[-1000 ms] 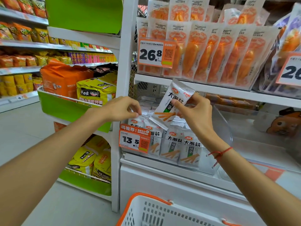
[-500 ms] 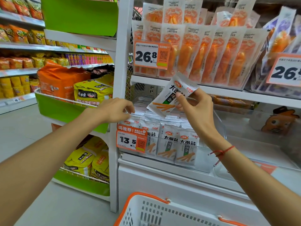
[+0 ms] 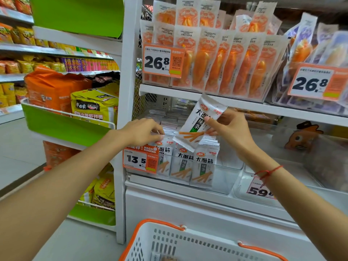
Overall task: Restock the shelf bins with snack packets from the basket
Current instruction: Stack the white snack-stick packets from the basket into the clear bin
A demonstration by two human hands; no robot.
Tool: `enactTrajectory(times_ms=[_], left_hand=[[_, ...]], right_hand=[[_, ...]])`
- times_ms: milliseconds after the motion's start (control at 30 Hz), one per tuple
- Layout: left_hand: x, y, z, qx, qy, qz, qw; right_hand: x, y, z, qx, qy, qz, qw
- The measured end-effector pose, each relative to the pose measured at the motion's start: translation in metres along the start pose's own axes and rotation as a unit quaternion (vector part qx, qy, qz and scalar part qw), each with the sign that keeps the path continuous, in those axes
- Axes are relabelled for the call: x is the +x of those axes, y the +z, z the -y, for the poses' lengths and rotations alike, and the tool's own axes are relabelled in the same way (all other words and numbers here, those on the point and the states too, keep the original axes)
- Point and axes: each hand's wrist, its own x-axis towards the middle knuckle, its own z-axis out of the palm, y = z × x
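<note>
While the white basket [image 3: 197,242] sits low by the shelf, this looks like the slotting-in step: the clear bin [image 3: 224,178] is already packed in front, right hand [image 3: 231,129] pinches a spicy-strip packet [image 3: 199,123] tilted above it, and left hand [image 3: 141,132] fingers the upright packets' tops. Next it probably needs a gap opened.

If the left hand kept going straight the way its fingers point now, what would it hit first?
The left hand points right and slightly down, fingertips at the tops of the packets standing in the clear bin. It would probably meet those packet tops first, then the packet held by the right hand; depth is unclear.
</note>
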Motion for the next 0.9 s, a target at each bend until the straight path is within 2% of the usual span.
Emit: enactTrajectory(times_ms=[67,200,300,433,567,700,767,900], left_hand=[[-0.001,-0.002,0.001,-0.011,0.001,0.007,1.000],[-0.006,-0.008,0.004,-0.062,0.001,0.017,0.998],[-0.013,-0.014,0.011,-0.118,-0.027,0.007,0.993],[-0.024,-0.025,0.028,0.005,-0.069,-0.044,0.997],[-0.030,-0.030,0.037,0.069,-0.070,-0.083,0.992],[-0.035,-0.033,0.039,0.036,-0.065,-0.078,0.994],[-0.037,-0.033,0.040,0.007,-0.071,-0.094,0.993],[-0.038,-0.034,0.046,-0.003,-0.069,-0.190,0.979]], right_hand=[[0.001,0.008,0.000,0.002,-0.003,-0.007,1.000],[0.012,0.028,0.007,0.006,-0.041,-0.072,0.997],[0.021,0.049,0.008,-0.016,-0.036,-0.050,0.998],[0.036,0.073,0.003,0.002,0.031,-0.018,0.999],[0.046,0.098,0.002,-0.002,0.059,0.059,0.997],[0.051,0.122,0.005,-0.049,0.078,0.158,0.983],[0.054,0.128,0.007,-0.095,0.085,0.202,0.971],[0.054,0.134,0.015,-0.235,0.049,0.264,0.934]])
